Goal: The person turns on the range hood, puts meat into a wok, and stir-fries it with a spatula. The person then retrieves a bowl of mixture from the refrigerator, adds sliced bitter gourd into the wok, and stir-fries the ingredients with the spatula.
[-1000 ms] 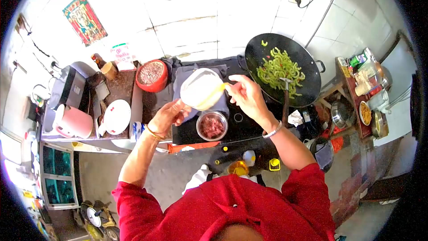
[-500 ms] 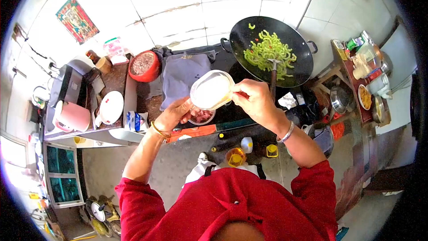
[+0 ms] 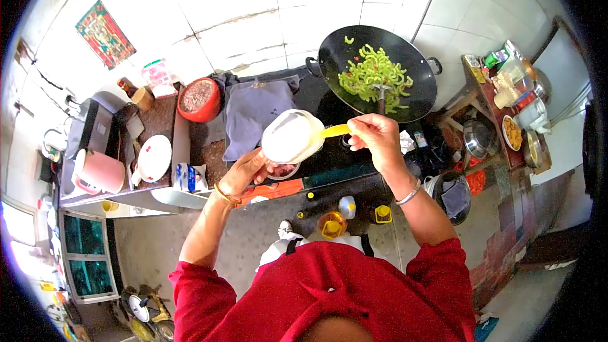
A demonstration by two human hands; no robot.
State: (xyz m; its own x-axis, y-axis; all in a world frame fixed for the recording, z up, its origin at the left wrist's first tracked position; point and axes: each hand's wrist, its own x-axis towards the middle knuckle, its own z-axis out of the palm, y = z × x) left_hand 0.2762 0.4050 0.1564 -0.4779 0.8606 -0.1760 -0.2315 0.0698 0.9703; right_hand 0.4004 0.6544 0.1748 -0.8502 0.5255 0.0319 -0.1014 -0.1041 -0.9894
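My left hand is closed on the side of a translucent plastic tub with something white inside. Between the fingertips of my right hand is the handle of a yellow spoon, whose front end reaches into the tub. Partly hidden behind the tub stands a bowl of raw meat. Beyond my right hand, a large black wok holds sliced green vegetable with red bits. A metal spatula rests in the wok, its handle running toward my right hand.
A grey cloth lies on the counter, with a red bowl to its left. Farther left are a white plate and a pink pitcher. Oil bottles stand on the floor by my feet. A crowded side table is at right.
My right hand has drawn back right from the tub's rim, and the yellow spoon now shows between hand and tub. My left hand still holds the tub.
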